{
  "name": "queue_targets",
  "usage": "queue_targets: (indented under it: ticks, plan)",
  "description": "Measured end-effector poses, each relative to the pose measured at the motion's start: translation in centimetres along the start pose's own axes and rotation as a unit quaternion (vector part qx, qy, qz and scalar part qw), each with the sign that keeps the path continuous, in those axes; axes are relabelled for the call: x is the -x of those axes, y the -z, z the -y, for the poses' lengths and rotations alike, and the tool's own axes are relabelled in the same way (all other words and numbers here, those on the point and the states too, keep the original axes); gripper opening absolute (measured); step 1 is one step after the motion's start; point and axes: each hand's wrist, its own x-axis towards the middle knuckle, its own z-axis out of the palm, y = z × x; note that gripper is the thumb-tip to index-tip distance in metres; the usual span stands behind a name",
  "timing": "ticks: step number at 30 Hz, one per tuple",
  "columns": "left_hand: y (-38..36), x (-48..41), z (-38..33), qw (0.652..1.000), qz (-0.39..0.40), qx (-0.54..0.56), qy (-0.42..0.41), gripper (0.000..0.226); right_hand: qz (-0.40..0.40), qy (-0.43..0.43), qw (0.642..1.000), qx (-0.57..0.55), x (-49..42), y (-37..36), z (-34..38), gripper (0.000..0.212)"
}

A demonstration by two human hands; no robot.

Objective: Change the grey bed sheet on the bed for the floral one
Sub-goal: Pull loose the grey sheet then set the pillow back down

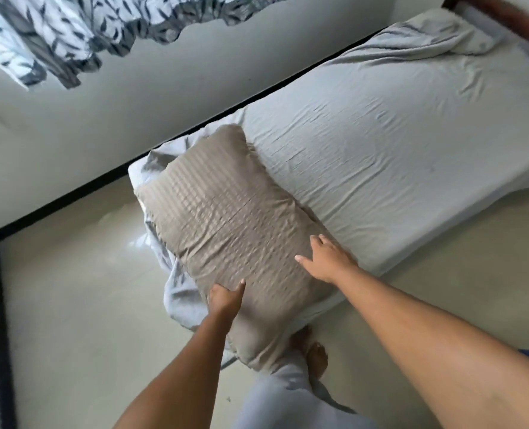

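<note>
My left hand grips the near edge of the taupe striped pillow; my right hand lies flat, released, on top. Grey bed sheet beneath.

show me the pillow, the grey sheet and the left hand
pillow (226, 218), head view, middle of its striped top
grey sheet (396, 144), head view, wrinkled flat middle part
left hand (226, 300), head view, back of the hand

We find the pillow across the near end of the bed, covering the grey sheet there & overhanging the edge. Wall runs close along far side: tight access. Floor open at near side & end. Wooden frame bounds far end.
</note>
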Motion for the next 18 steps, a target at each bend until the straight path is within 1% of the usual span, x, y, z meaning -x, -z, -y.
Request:
queue_targets:
  ticks: [2, 6, 7, 10, 11, 13, 15, 17, 18]
  plan:
    - [-0.3, -1.3, 0.7, 0.999, 0.004, 0.051, 0.020, 0.094, 0.016, 0.015, 1.000, 0.004, -1.0, 0.1, 0.5, 0.084]
    - [-0.9, -4.4, 1.4, 0.988, 0.005, 0.142, 0.064, 0.118, 0.053, 0.033, 0.998, 0.014, -4.2, 0.2, 1.1, 0.088]
    - [-0.9, -5.3, 1.6, 0.984, 0.000, 0.167, 0.069, 0.124, 0.056, 0.037, 0.998, 0.019, -4.7, 0.3, 1.3, 0.089]
    - [-1.1, -7.6, 2.1, 0.967, -0.023, 0.221, 0.123, 0.147, 0.069, 0.047, 0.996, 0.036, -7.0, 0.7, 1.6, 0.094]
    - [-1.1, -8.2, 2.3, 0.963, -0.028, 0.237, 0.127, 0.149, 0.075, 0.046, 0.996, 0.035, -7.8, 0.8, 1.5, 0.097]
    - [-1.4, -8.7, 2.5, 0.956, -0.034, 0.262, 0.126, 0.148, 0.081, 0.045, 0.995, 0.028, -9.3, 1.3, 1.6, 0.102]
    - [-1.4, -8.9, 2.4, 0.955, -0.040, 0.259, 0.138, 0.143, 0.084, 0.037, 0.996, 0.011, -10.9, 1.8, 1.6, 0.107]
    - [-1.1, -8.4, 2.2, 0.951, -0.059, 0.266, 0.149, 0.137, 0.083, 0.018, 0.996, -0.033, -12.0, 2.0, 1.6, 0.115]
    - [-0.9, -8.4, 1.8, 0.945, -0.060, 0.288, 0.145, 0.130, 0.084, 0.004, 0.994, -0.069, -12.8, 2.1, 1.6, 0.123]
